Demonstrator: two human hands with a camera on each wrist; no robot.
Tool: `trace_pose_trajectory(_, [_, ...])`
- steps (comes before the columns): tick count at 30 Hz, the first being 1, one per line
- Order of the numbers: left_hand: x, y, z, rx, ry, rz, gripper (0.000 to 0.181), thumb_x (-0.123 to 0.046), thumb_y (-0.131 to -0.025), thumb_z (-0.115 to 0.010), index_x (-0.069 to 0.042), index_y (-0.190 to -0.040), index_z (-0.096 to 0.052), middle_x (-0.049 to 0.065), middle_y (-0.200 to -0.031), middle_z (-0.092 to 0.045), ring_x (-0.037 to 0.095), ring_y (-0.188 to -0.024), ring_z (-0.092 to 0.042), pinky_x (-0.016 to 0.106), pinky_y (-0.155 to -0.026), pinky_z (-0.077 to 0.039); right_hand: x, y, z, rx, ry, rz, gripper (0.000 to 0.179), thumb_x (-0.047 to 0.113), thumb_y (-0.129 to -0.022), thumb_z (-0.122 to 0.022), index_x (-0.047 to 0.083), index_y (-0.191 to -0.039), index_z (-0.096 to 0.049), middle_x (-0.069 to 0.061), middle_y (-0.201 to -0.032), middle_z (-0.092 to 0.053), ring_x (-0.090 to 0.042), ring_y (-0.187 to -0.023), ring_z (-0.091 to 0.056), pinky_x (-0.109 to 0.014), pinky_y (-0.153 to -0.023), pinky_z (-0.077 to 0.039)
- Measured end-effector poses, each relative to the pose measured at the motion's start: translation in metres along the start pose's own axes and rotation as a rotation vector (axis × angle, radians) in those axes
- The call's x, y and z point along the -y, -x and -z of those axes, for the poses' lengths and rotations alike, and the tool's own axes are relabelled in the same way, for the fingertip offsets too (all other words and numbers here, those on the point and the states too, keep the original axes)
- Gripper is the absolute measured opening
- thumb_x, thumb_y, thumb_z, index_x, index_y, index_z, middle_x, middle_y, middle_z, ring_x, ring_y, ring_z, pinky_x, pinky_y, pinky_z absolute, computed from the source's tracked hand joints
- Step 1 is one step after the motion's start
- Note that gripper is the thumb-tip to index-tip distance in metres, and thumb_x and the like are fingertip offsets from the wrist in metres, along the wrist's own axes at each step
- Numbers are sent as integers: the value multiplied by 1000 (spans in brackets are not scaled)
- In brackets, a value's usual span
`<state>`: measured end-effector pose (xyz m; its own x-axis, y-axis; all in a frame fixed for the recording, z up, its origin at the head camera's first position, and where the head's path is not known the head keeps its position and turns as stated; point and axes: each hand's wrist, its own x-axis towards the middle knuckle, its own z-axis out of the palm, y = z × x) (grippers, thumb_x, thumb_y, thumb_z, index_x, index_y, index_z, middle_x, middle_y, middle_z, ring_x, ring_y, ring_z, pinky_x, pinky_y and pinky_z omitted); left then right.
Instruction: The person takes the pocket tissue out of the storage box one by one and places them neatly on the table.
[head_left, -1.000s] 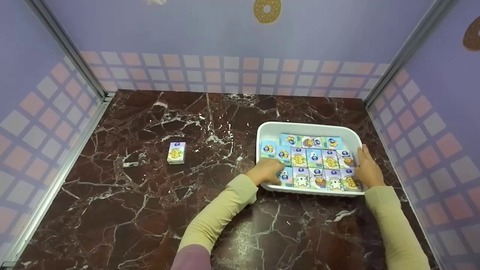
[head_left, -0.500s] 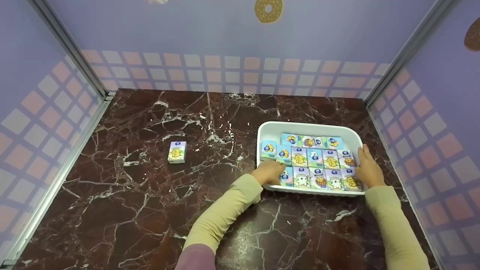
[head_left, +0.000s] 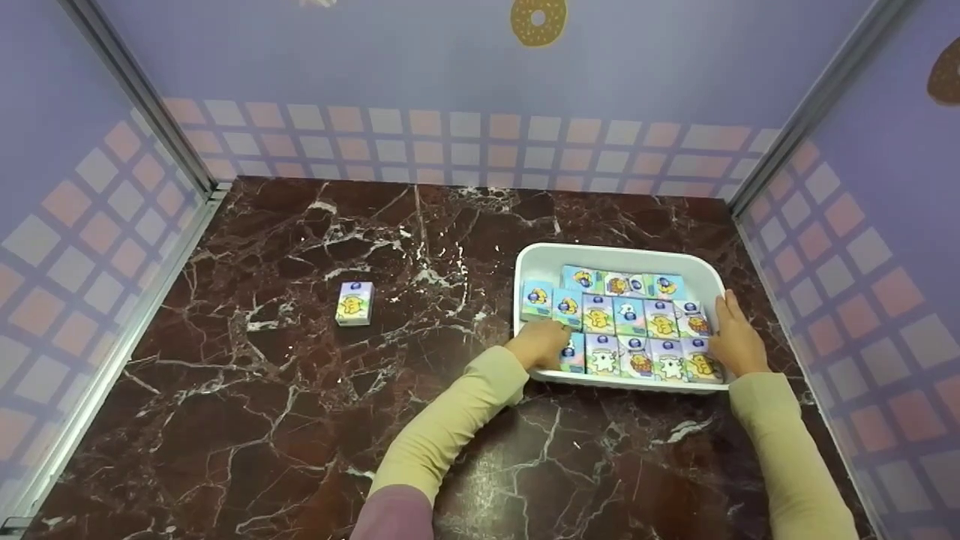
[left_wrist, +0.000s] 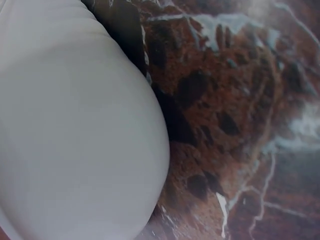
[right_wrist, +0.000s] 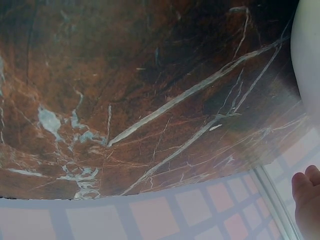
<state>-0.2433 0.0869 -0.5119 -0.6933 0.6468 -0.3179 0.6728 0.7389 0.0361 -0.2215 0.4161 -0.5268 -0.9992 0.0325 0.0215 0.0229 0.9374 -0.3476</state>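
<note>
Hands apart: left hand (head_left: 538,345) over printed boxes (head_left: 598,315) in the white tray's (head_left: 630,255) near-left corner, right hand (head_left: 738,343) at its right edge — grips unclear. Straightening, I'd guess; next probably calls for the lone box (head_left: 355,304) (toward the marble tabletop's (head_left: 420,360) left edge).

Between the small box (head_left: 355,305) toward the table's (head_left: 262,450) left edge and the tray (head_left: 622,257) near its right edge a hand could pass, while walls (head_left: 420,60) rise along the left, far and right edges.
</note>
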Motion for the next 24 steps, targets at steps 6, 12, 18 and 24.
trace_pose_trajectory(6, [5, 4, 3, -20, -25, -33, 69, -47, -75, -60, -6, -128, -44, 7, -123, -52, 22, -111, -50, 32, -94, -43, 0, -1, -1, 18, -11, -13, 72, -3, -71, -44, -9, -137, -15, -24, -145, -8, -52, -119, -27, -61, -93, -28])
trace_pose_trajectory(12, [12, 12, 12, -77, -19, -54, 73, -61, -67, -60, -9, -119, -51, 6, -112, -56, 22, -103, -53, 34, -85, -48, 2, 1, 0, 15, -5, -15, 73, -3, -70, -45, -8, -137, -16, -24, -145, -7, -52, -118, -27, -61, -93, -28])
trace_pose_trajectory(18, [22, 23, 16, -137, 31, -68, 81, -56, -64, -66, -6, -125, -47, 7, -113, -56, 22, -104, -53, 32, -88, -47, 1, 0, 0, 10, -4, -7, 73, -2, -70, -45, -8, -137, -16, -24, -145, -7, -52, -118, -28, -61, -93, -28])
trace_pose_trajectory(24, [36, 38, 24, -178, 155, -63, 84, -43, -62, -70, -4, -130, -41, 9, -116, -55, 22, -104, -52, 33, -92, -44, -1, 0, -1, 4, 0, -5, 73, -2, -70, -44, -8, -137, -16, -24, -145, -8, -52, -118, -28, -62, -90, -29])
